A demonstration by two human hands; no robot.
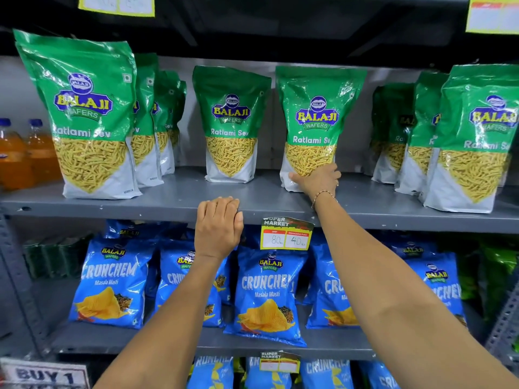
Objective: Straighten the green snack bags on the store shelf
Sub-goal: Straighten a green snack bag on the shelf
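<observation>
Green Balaji Ratlami Sev bags stand upright along the grey shelf (174, 202). A row of them sits at the left (84, 116), a single bag in the middle (230, 122), another right of centre (316, 119), and a further group at the far right (474, 141). My right hand (318, 181) grips the lower front corner of the right-of-centre bag. My left hand (217, 227) rests with fingers together on the shelf's front edge, holding no bag.
Orange drink bottles (19, 155) stand at the far left of the same shelf. A yellow price tag (286, 234) hangs on the shelf lip. Blue Crunchem chip bags (266, 293) fill the shelf below. The shelf board above hangs low over the bag tops.
</observation>
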